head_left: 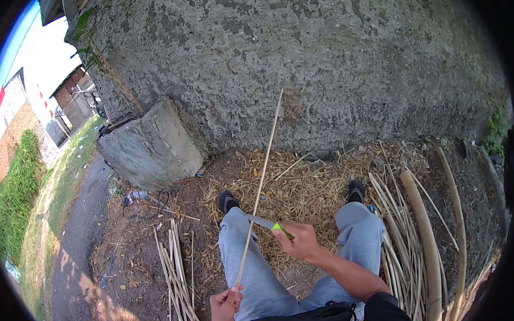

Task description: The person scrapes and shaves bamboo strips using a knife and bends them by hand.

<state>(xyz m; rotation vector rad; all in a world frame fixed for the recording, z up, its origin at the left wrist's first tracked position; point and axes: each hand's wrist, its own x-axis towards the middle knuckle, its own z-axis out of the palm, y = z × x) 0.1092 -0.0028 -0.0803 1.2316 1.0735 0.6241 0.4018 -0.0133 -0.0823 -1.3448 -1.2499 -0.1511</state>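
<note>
A long, thin bamboo strip (267, 155) slants up and away from me over my left leg, its far end in front of the wall. My left hand (225, 307) pinches its near end between thumb and fingers, low in the view. In my right hand (298, 240) is a knife (260, 220) with a bright green handle, the fingers wrapped round it. Its blade points left and lies across the strip, seemingly touching it, above my left thigh.
A rough grey wall (306, 60) rises ahead, with a concrete block (155, 145) at its left. Bamboo strips (176, 276) lie left of my legs. More strips (393, 244) and a thick bamboo pole (421, 240) lie at the right. Shavings (290, 184) cover the ground between my feet.
</note>
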